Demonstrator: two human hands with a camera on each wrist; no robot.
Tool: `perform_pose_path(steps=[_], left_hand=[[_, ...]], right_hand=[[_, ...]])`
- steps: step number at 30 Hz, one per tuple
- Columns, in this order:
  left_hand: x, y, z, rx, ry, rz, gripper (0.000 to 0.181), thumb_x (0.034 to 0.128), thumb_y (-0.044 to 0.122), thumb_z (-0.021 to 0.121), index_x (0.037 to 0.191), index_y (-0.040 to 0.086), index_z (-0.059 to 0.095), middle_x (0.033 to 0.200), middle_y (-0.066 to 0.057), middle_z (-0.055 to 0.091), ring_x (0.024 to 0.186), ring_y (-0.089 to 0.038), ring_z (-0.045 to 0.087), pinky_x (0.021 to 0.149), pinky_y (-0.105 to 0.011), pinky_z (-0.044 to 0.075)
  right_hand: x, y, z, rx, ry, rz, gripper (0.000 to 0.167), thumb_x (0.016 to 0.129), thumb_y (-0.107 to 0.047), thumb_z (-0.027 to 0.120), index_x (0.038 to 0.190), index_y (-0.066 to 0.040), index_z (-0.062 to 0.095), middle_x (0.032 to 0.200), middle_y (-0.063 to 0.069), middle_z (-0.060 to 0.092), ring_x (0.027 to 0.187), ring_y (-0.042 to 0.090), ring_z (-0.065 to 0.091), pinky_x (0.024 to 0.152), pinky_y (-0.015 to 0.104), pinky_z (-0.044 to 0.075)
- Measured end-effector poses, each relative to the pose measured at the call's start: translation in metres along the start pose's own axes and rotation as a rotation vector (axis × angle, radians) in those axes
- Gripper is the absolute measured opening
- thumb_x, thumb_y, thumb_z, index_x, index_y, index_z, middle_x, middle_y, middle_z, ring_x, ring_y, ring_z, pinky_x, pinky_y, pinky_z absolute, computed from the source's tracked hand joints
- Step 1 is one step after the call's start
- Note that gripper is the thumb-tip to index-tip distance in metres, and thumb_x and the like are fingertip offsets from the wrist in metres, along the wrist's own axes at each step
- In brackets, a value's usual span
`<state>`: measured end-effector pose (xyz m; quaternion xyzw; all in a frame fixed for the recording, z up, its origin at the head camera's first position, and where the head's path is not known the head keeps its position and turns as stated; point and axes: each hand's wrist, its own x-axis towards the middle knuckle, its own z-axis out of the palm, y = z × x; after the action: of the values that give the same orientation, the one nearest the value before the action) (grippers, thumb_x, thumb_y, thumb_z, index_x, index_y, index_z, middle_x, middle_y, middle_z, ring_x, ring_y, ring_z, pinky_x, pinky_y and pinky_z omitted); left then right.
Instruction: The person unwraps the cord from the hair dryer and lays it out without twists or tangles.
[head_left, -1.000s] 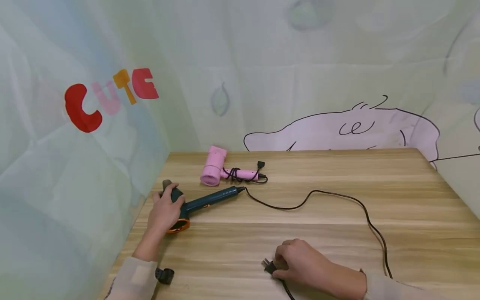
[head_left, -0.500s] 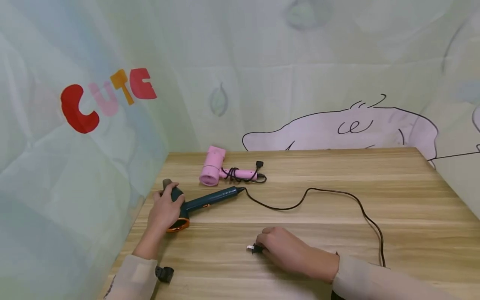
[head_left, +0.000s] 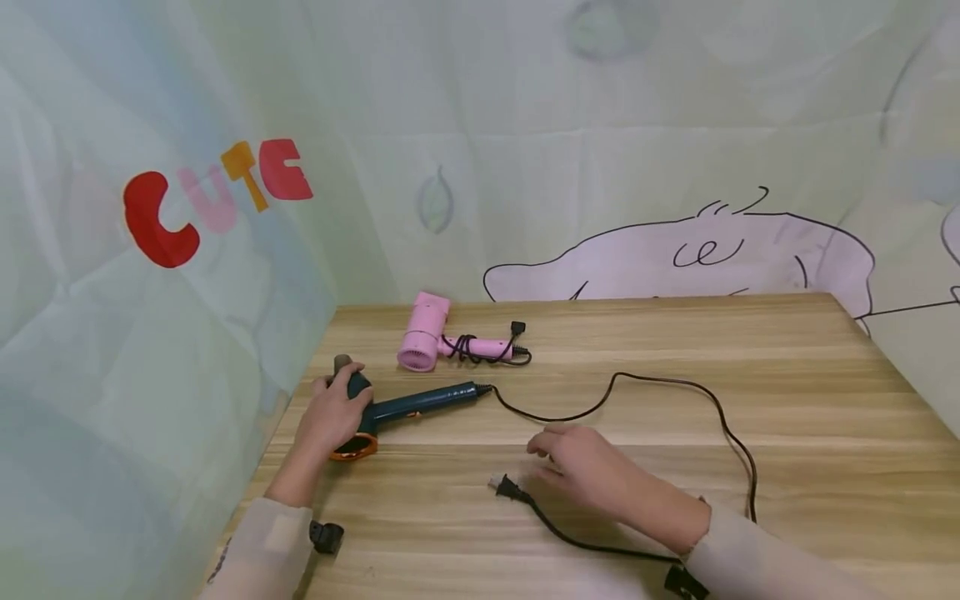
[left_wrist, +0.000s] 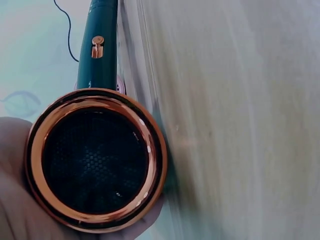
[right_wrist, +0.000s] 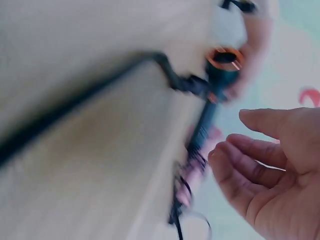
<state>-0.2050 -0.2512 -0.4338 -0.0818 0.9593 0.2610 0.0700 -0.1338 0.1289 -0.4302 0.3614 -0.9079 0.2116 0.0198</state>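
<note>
A dark green hair dryer (head_left: 427, 402) with a copper-coloured rim lies at the table's left side, its handle pointing right. My left hand (head_left: 330, 418) grips the dryer's body from above; in the left wrist view its round rear grille (left_wrist: 95, 160) faces the camera. The black plug (head_left: 510, 487) on the dryer's cord lies on the table, its prongs pointing left. Just right of the plug hovers my right hand (head_left: 588, 471), fingers loosely bent and holding nothing. In the right wrist view the thumb and fingers of that hand (right_wrist: 270, 170) are apart, with the plug beyond them.
A pink hair dryer (head_left: 427, 333) with its cord wound round the handle lies at the back left. The green dryer's black cord (head_left: 693, 383) loops across the table (head_left: 825, 400) to the right. Printed fabric walls (head_left: 600, 167) stand at the back and left.
My right hand carried the plug left and away from me, then let go of it and drew back slightly right. My left hand stays on the green hair dryer, which has shifted slightly.
</note>
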Motion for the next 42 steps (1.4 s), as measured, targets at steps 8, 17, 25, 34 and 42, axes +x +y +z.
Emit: perform_pose_path(steps=[8, 17, 25, 34, 42], left_hand=[[0.0, 0.001, 0.0, 0.054, -0.042, 0.036, 0.057, 0.1069, 0.038, 0.039, 0.158, 0.015, 0.027, 0.152, -0.04, 0.018, 0.122, -0.06, 0.045, 0.096, -0.065, 0.044], [0.002, 0.005, -0.002, 0.103, -0.045, 0.05, 0.059, 0.1071, 0.038, 0.039, 0.159, 0.013, 0.025, 0.152, -0.041, 0.018, 0.121, -0.061, 0.046, 0.098, -0.067, 0.043], [0.005, 0.011, -0.006, 0.192, -0.059, 0.065, 0.061, 0.107, 0.037, 0.042, 0.16, 0.013, 0.024, 0.154, -0.044, 0.012, 0.127, -0.065, 0.04, 0.099, -0.069, 0.04], [0.02, 0.056, -0.012, 0.264, 0.129, 0.159, 0.063, 0.1042, 0.04, 0.05, 0.156, 0.008, 0.035, 0.157, -0.036, 0.02, 0.135, -0.061, 0.029, 0.107, -0.07, 0.031], [0.031, 0.081, -0.007, 0.227, 0.134, 0.244, 0.069, 0.1031, 0.044, 0.053, 0.155, 0.003, 0.036, 0.153, -0.029, 0.039, 0.135, -0.051, 0.042, 0.104, -0.066, 0.039]], right_hand=[[-0.036, 0.019, -0.039, -0.149, 0.174, 0.19, 0.034, 0.093, -0.026, 0.075, 0.119, -0.004, 0.069, 0.111, 0.008, 0.07, 0.101, 0.027, 0.068, 0.086, 0.043, 0.056], [-0.051, 0.029, -0.042, -0.175, 0.216, 0.289, 0.037, 0.094, -0.025, 0.074, 0.12, 0.0, 0.067, 0.113, 0.014, 0.067, 0.106, 0.033, 0.065, 0.09, 0.049, 0.053], [-0.049, 0.03, -0.038, -0.16, 0.218, 0.304, 0.037, 0.095, -0.025, 0.073, 0.12, 0.0, 0.067, 0.113, 0.015, 0.067, 0.107, 0.035, 0.065, 0.091, 0.05, 0.053], [-0.042, 0.03, -0.037, -0.164, 0.189, 0.335, 0.039, 0.095, -0.028, 0.072, 0.123, -0.002, 0.066, 0.115, 0.016, 0.066, 0.108, 0.036, 0.065, 0.091, 0.052, 0.052], [-0.037, 0.029, -0.028, -0.189, 0.217, 0.272, 0.039, 0.094, -0.027, 0.074, 0.12, 0.001, 0.067, 0.11, 0.015, 0.065, 0.104, 0.034, 0.063, 0.088, 0.048, 0.054]])
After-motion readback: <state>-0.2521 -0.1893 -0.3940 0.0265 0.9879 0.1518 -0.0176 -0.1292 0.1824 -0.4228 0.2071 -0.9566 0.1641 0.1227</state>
